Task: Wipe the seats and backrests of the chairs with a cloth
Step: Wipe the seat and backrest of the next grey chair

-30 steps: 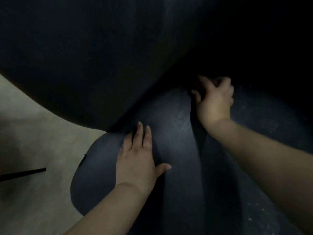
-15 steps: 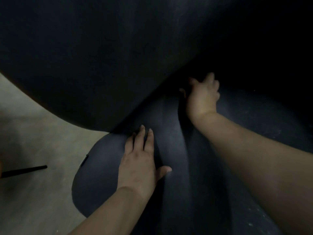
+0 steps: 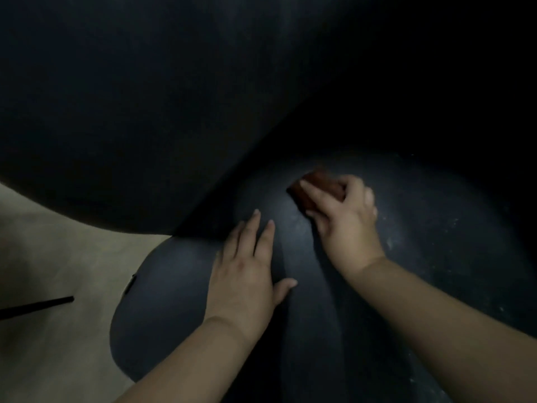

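A person leans over a dark chair in a dimly lit room, both bare forearms reaching down onto its seat (image 3: 436, 242). The right hand (image 3: 345, 222) grasps a reddish-brown cloth (image 3: 316, 184), fingers curled over the top of the wad and the thumb along its near side, and holds it down on the seat's rear portion, close to where the seat meets the backrest (image 3: 145, 112). Pale specks and faint smears of dust show on the dark surface to the right of that hand. The left hand (image 3: 247, 274) lies flat on the seat, its grip released: fingers straight and pointing toward the backrest, thumb spread out to the side, holding nothing. The two hands are near each other but apart, with a strip of bare seat between them. The backrest fills the upper part of the scene as a broad, nearly black curve, its far right side lost in shadow. Beyond the rounded left edge of the seat lies a pale beige floor (image 3: 58, 257), and on it a thin black rod (image 3: 37, 306) runs in from the left edge; what it belongs to cannot be told.
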Tool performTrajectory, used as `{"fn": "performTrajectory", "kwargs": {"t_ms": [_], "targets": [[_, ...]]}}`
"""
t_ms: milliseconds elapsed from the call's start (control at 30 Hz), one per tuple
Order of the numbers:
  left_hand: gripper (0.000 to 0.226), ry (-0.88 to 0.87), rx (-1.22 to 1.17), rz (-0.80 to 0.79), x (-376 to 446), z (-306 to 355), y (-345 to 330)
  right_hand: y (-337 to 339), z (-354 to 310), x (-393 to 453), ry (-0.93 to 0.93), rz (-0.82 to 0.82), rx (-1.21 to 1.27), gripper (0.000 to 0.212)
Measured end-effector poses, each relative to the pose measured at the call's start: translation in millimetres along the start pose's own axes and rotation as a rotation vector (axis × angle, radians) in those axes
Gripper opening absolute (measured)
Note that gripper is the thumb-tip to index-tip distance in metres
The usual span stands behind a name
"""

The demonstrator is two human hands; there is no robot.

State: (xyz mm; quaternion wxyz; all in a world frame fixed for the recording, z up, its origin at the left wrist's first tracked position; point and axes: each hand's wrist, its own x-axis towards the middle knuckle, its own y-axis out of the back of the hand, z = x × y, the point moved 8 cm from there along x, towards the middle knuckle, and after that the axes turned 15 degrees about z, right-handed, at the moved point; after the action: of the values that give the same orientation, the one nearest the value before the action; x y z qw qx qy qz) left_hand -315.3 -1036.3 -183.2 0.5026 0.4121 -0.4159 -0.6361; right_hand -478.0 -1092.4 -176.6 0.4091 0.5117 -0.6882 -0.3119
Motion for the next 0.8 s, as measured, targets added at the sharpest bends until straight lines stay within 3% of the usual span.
{"fn": "performTrajectory", "kwargs": {"t_ms": [100, 233, 300, 367, 467, 567, 633, 800], "targets": [[0.098, -0.058, 0.001, -0.026, 21.3, 18.9, -4.6, 19.8, 36.1, 0.6, 0.035, -0.006, -0.06, 0.045], [0.098, -0.091, -0.003, -0.044, 51.6, 44.0, -8.6, 57.6, 113.0, -1.4, -0.438, 0.243, -0.084, 0.047], [0.098, -0.101, 0.006, -0.065, 65.2, 59.1, -12.3, 53.2, 94.7, -18.2, -0.398, 0.235, -0.113, 0.049], [0.099, -0.116, 0.035, -0.086, 76.5, 72.8, -15.2, 46.5, 69.9, -26.1, -0.234, 0.134, -0.056, 0.049], [0.101, -0.144, 0.084, -0.09, 90.3, 86.8, -15.5, 61.3, 92.4, -12.9, -0.144, 0.075, -0.092, 0.047], [0.1, -0.137, 0.081, -0.053, 102.3, 87.9, -12.6, 88.8, 160.7, -9.3, -0.491, 0.221, -0.111, 0.047], [0.101, -0.103, 0.067, -0.071, 108.2, 84.2, -17.6, 91.7, 166.3, -20.8, -0.61, 0.283, -0.119, 0.047], [0.101, -0.096, 0.041, -0.08, 109.4, 81.2, -31.4, 74.1, 117.5, -24.3, -0.332, 0.187, -0.019, 0.047]]}}
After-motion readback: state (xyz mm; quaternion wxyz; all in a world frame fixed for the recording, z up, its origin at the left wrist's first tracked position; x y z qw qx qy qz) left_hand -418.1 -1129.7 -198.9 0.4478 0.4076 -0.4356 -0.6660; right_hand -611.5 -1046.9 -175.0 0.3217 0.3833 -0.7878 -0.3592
